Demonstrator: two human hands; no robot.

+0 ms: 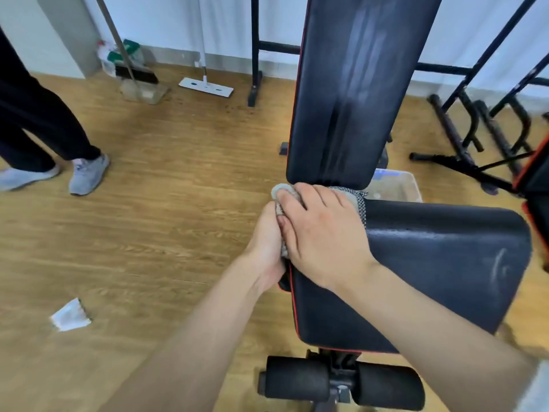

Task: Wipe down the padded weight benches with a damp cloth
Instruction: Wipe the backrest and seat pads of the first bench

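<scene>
Cloth (353,200) is pressed under the flat right hand (323,233) at the seat pad's (445,263) far-left corner for wiping; the left hand's (266,245) grip is hidden.

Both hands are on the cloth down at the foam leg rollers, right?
Not quite. The head view shows the left hand and right hand on the cloth where the seat pad meets the backrest, not at the foam rollers.

Wood floor (166,233), white wall (166,22) — flat mop (206,87) leaning.
</scene>
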